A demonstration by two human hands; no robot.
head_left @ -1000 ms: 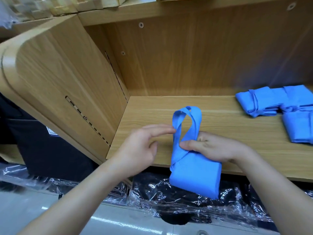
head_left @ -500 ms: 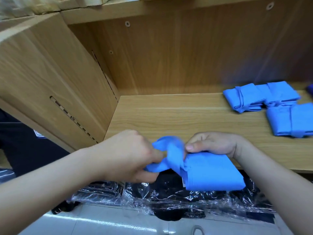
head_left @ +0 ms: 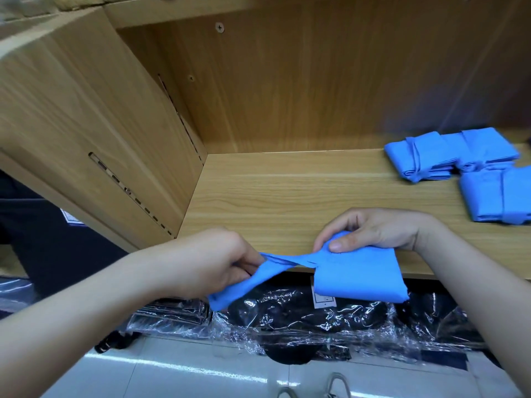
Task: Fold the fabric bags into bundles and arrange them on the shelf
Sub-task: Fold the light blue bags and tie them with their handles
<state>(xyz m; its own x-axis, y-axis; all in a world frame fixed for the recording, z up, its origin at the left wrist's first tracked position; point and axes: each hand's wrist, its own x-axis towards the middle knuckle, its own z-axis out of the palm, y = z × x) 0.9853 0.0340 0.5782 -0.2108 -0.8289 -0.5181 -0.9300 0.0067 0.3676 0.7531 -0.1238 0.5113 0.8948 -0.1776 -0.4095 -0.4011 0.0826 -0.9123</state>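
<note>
Resting on shelf [head_left: 287, 196] — folded bundles [head_left: 422, 156].

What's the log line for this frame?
step: bundling in progress | left hand: grips strap, stretched left | right hand: pinches folded bag at shelf front edge | shelf: finished bundles at right

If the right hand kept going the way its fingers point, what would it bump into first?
Probably the left hand: the right hand, pinching the folded blue bag, points leftward along its taut strap, which the left hand grips; depth is uncertain.
</note>
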